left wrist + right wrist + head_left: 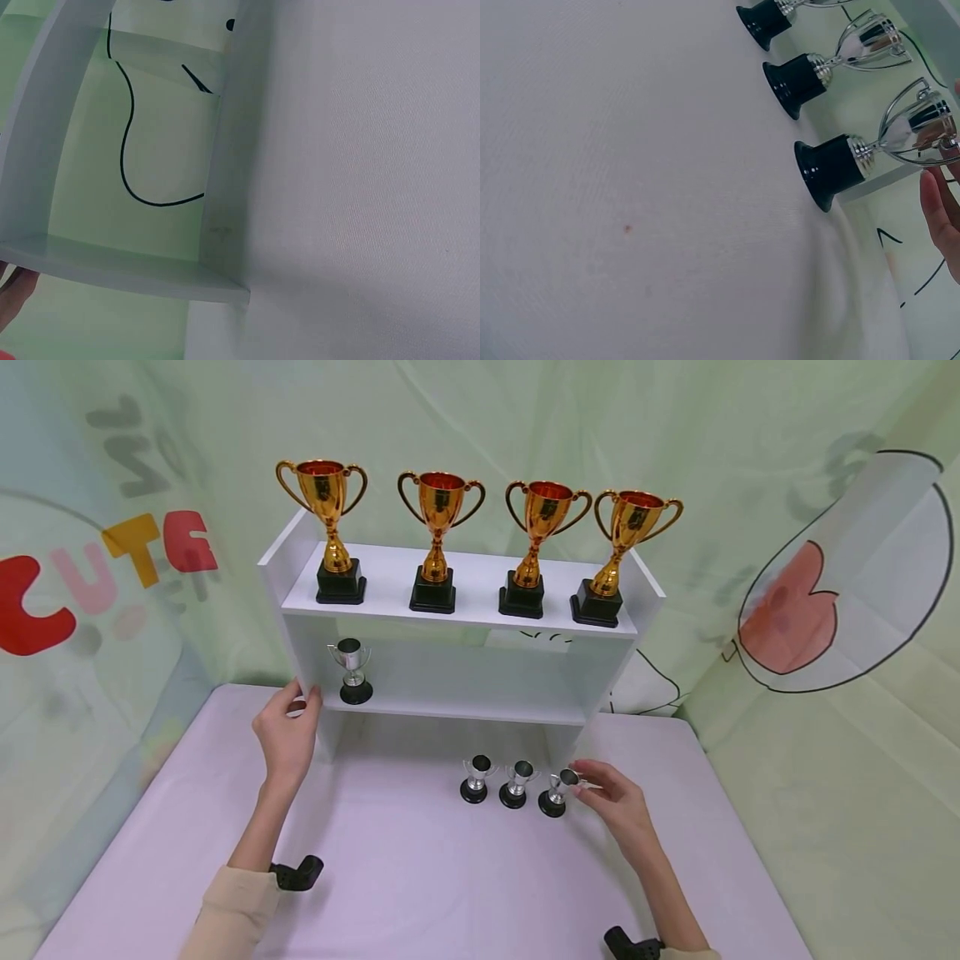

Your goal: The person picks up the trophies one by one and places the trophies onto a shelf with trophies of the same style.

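Note:
My left hand [288, 731] is at the outer left side of a white two-tier shelf [457, 714]; its fingertips touch the side panel, seen also at the lower left of the left wrist view. A small silver trophy [352, 668] with a black base stands on the lower board, just right of that hand. On the table before the shelf, my right hand [618, 806] pinches the handle side of the rightmost small silver trophy [840, 161] with thumb and fingers. Two matching trophies, a middle one [517, 783] and a left one [477, 778], stand upright beside it.
Several tall gold trophies, among them the leftmost [326, 518], stand along the top board on black bases. The table [420, 877] has a pale cloth. Behind hangs a light green curtain [525, 410] with printed letters and drawings. A black wrist-camera mount [298, 872] sits on the left wrist.

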The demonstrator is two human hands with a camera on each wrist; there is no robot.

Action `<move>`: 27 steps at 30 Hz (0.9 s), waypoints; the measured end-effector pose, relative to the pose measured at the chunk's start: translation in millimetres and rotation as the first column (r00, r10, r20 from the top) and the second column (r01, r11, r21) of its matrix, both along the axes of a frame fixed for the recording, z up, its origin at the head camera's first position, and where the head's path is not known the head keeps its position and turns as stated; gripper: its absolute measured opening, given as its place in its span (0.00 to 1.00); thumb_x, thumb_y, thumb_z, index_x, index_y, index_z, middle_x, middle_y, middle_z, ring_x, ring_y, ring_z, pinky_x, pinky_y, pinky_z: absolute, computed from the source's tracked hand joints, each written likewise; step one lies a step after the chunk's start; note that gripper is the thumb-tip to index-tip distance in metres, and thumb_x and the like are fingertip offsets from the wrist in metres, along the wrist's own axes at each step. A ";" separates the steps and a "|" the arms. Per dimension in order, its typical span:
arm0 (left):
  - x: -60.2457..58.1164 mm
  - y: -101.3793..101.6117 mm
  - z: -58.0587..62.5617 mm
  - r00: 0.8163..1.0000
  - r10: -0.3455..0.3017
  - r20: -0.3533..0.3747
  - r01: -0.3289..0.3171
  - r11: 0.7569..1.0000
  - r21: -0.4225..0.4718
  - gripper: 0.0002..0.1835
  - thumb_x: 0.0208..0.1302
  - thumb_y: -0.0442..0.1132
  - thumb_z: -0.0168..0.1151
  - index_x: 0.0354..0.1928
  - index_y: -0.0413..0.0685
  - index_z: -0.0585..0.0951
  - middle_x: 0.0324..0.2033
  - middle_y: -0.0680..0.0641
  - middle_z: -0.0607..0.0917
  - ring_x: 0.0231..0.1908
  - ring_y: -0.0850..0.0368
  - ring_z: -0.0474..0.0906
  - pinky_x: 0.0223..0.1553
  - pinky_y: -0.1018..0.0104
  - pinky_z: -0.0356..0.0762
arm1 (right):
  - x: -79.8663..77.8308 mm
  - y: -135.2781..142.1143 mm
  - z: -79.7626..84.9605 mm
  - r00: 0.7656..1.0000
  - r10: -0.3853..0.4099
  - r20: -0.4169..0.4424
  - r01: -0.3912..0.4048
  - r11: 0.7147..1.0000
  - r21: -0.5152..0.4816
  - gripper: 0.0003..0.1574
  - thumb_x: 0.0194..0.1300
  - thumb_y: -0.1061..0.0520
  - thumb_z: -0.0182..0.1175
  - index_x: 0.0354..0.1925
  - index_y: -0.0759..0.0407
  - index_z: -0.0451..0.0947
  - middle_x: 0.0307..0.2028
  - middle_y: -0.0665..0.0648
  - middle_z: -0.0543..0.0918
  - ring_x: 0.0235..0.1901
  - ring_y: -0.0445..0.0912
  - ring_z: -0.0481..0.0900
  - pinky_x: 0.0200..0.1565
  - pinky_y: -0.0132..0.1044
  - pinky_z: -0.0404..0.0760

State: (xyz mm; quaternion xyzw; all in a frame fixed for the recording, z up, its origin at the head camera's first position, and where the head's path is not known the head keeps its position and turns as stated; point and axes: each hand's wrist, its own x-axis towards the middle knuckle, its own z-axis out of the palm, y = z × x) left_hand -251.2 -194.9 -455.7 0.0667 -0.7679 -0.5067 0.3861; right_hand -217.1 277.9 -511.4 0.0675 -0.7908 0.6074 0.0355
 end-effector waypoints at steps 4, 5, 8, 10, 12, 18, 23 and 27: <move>0.4 0.3 0.3 1.000 -0.004 -0.001 0.004 1.000 0.001 0.12 0.68 0.34 0.65 0.50 0.41 0.88 0.38 0.37 0.89 0.31 0.70 0.78 0.34 0.89 0.73 | -2.3 -0.8 -6.5 1.000 -0.007 0.030 0.007 1.000 0.010 0.30 0.65 0.61 0.70 0.64 0.65 0.77 0.58 0.57 0.84 0.50 0.35 0.82 0.49 0.26 0.83; 0.4 0.3 0.2 1.000 -0.004 -0.001 0.004 1.000 0.000 0.12 0.68 0.35 0.65 0.50 0.41 0.88 0.38 0.37 0.89 0.31 0.70 0.78 0.34 0.89 0.73 | -2.8 -0.8 -8.2 0.999 -0.007 0.037 0.006 1.000 0.013 0.31 0.65 0.61 0.70 0.64 0.65 0.76 0.58 0.56 0.84 0.50 0.35 0.82 0.48 0.26 0.83; 0.3 0.0 -0.3 1.000 -0.006 -0.001 0.006 1.000 0.001 0.12 0.68 0.35 0.65 0.50 0.41 0.88 0.39 0.37 0.89 0.31 0.72 0.78 0.34 0.89 0.73 | -4.2 -1.6 -12.3 0.998 -0.002 0.063 0.003 1.000 -0.009 0.32 0.65 0.62 0.71 0.65 0.67 0.75 0.54 0.48 0.85 0.47 0.36 0.83 0.48 0.27 0.83; 0.5 -0.1 -0.6 1.000 -0.006 0.000 0.006 1.000 0.000 0.12 0.68 0.35 0.65 0.50 0.41 0.88 0.39 0.37 0.89 0.30 0.74 0.77 0.34 0.89 0.73 | -4.7 -2.5 -14.6 0.997 0.002 0.072 -0.001 1.000 -0.023 0.33 0.64 0.63 0.70 0.65 0.68 0.75 0.52 0.43 0.85 0.46 0.35 0.84 0.48 0.27 0.83; 0.6 -0.2 -0.8 1.000 -0.007 0.001 0.007 1.000 0.001 0.12 0.68 0.35 0.65 0.51 0.41 0.88 0.39 0.37 0.89 0.30 0.76 0.77 0.34 0.89 0.73 | -5.0 -4.0 -16.5 0.997 0.010 0.075 -0.007 0.999 -0.050 0.33 0.64 0.64 0.70 0.65 0.71 0.74 0.50 0.40 0.85 0.46 0.35 0.85 0.48 0.27 0.83; 0.2 -0.2 -1.6 1.000 -0.002 0.004 0.002 1.000 0.001 0.12 0.68 0.35 0.65 0.51 0.41 0.88 0.39 0.37 0.89 0.31 0.73 0.78 0.34 0.89 0.73 | -6.2 -8.4 -21.2 0.998 0.032 0.063 -0.026 0.995 -0.096 0.33 0.62 0.68 0.70 0.64 0.74 0.73 0.48 0.42 0.86 0.48 0.34 0.85 0.50 0.26 0.83; -0.2 -0.4 -2.8 1.000 0.001 0.010 -0.001 1.000 0.005 0.12 0.68 0.35 0.65 0.51 0.42 0.88 0.39 0.38 0.89 0.32 0.65 0.80 0.34 0.89 0.73 | -6.4 -10.1 -23.2 0.998 0.035 0.058 -0.030 0.995 -0.094 0.31 0.63 0.68 0.69 0.62 0.74 0.74 0.50 0.49 0.86 0.49 0.34 0.84 0.51 0.26 0.83; -0.4 -1.0 -3.7 1.000 0.003 0.014 -0.003 1.000 0.007 0.12 0.68 0.35 0.64 0.51 0.43 0.88 0.39 0.38 0.89 0.32 0.67 0.80 0.34 0.89 0.74 | -6.2 -10.7 -23.1 0.998 0.025 0.060 -0.021 0.997 -0.079 0.30 0.63 0.66 0.70 0.62 0.71 0.76 0.54 0.57 0.85 0.49 0.34 0.85 0.51 0.27 0.83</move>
